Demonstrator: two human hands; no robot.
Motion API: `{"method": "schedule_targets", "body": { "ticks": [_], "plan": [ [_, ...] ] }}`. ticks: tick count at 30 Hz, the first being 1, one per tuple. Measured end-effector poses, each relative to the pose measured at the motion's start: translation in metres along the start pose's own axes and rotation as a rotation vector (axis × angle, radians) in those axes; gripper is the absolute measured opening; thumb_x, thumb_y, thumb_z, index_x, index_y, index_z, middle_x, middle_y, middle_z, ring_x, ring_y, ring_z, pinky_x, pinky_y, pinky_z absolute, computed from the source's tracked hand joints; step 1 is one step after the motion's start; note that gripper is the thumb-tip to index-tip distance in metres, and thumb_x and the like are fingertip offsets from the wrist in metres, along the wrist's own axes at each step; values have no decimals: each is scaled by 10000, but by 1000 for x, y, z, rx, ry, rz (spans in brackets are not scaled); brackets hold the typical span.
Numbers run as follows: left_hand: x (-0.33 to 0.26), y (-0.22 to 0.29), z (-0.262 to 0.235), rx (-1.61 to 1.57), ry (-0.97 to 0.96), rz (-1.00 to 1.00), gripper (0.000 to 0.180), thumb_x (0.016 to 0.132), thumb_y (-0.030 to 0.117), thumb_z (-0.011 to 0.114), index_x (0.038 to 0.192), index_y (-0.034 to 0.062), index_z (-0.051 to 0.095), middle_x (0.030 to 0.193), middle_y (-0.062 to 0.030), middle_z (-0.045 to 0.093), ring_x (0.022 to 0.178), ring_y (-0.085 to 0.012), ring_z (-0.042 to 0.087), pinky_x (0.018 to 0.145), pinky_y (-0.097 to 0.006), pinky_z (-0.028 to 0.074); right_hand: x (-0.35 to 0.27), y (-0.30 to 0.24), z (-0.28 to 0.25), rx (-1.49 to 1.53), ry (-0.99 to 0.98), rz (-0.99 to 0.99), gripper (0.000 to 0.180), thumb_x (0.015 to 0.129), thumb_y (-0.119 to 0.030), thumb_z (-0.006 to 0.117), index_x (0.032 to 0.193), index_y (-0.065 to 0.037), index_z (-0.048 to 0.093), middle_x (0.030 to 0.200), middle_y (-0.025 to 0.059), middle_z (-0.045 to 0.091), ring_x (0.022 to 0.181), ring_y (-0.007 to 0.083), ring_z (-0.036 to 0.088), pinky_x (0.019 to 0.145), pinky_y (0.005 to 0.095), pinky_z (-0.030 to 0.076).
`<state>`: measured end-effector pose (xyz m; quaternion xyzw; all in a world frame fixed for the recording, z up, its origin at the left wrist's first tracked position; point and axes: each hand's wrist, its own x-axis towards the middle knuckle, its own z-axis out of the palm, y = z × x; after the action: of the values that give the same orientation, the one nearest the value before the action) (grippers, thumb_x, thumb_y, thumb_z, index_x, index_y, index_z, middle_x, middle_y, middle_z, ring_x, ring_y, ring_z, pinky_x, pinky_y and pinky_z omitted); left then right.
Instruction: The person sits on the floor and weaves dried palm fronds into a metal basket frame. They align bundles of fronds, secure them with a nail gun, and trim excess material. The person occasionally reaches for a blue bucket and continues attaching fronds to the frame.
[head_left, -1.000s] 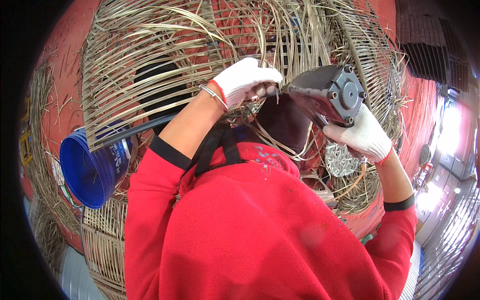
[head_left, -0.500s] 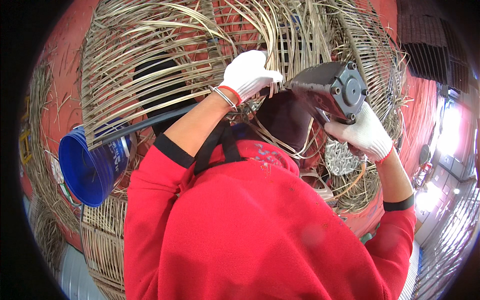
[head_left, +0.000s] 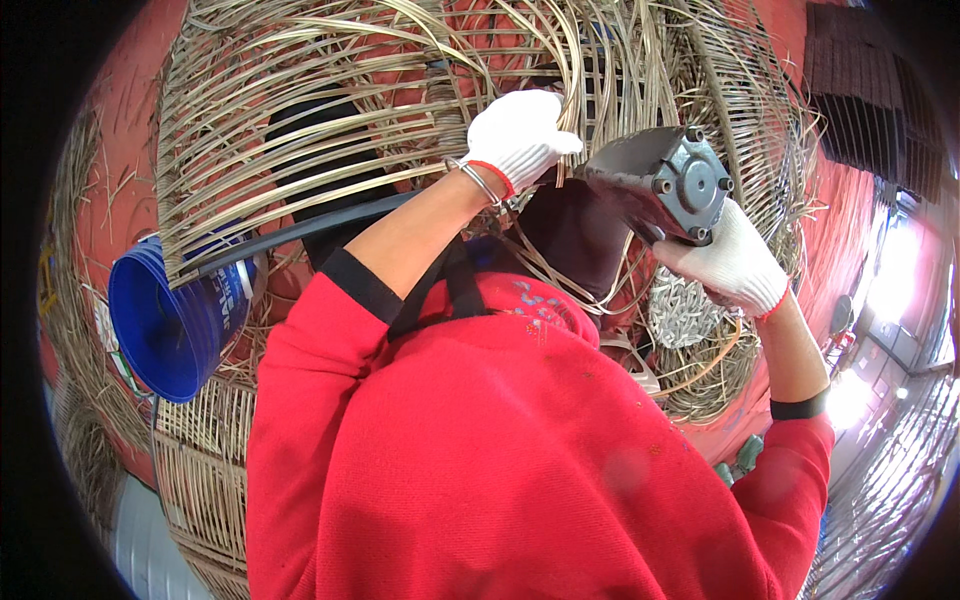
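My left hand point(head_left: 520, 135), in a white knit glove with a red cuff, is closed round a bundle of pale split-cane strips point(head_left: 572, 70) on a woven frame in front of me. A metal bangle is on that wrist. In my right hand point(head_left: 735, 262), also gloved, is the grip of a dark grey pneumatic nail gun point(head_left: 660, 185). Its bolted round cap faces up, and its nose points left, close to the left fingers. The nose tip and the trigger are hidden. A cane lattice panel point(head_left: 300, 100) spreads out at the left, with a dark bar point(head_left: 300, 232) along its near edge.
A blue bucket point(head_left: 165, 320) lies tilted at the left. An orange hose point(head_left: 712, 370) runs below my right hand, beside a bundle of whitish pieces point(head_left: 685, 312). Cane scraps litter the red ground sheet point(head_left: 110, 210). Dark brown stacked panels point(head_left: 865, 90) stand at the far right.
My left hand has moved slightly right and up, toward the nail gun, still on the cane strips. The nail gun has barely shifted in my right hand.
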<state>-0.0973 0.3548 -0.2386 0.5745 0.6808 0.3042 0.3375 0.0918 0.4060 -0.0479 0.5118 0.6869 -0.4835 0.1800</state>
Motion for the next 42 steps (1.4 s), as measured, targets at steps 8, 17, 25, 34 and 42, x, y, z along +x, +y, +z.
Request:
{"method": "schedule_targets", "body": {
  "ticks": [8,17,25,34,42],
  "plan": [
    [1,-1,4,85,-4,26,488,821,483,648,860,-3,649,870,-213,647,855,-392,642,745,-467,520,10,-5,-1,-126,-1,-76,364,793,-144,696,1125,3,664,914,77,710,813,95,593,797,308,515],
    [2,3,3,61,-25,-25,509,830,507,642,878,0,653,854,-206,652,846,-389,647,743,-467,521,23,-4,-12,-314,-44,-174,370,783,-141,707,1124,-8,656,940,150,721,828,184,663,805,335,525],
    [1,8,-1,30,-6,-53,397,787,407,659,887,27,717,874,-189,690,839,-363,677,737,-454,545,33,0,-18,-491,-94,-292,343,771,-160,687,1083,-20,657,889,231,685,831,383,666,760,384,526],
    [-4,6,-7,52,-3,-50,480,860,493,645,937,19,664,898,-203,680,864,-393,662,776,-462,532,11,-15,-6,-265,-36,55,345,794,-155,698,1114,-30,660,832,54,674,753,106,580,708,302,504],
    [-21,3,-27,-1019,-293,-358,213,919,254,617,898,47,660,675,-55,637,468,-125,497,433,-279,372,-7,-8,3,15,60,87,298,797,-159,680,1064,-29,657,780,-10,633,642,55,532,580,257,463]
  ]
}}
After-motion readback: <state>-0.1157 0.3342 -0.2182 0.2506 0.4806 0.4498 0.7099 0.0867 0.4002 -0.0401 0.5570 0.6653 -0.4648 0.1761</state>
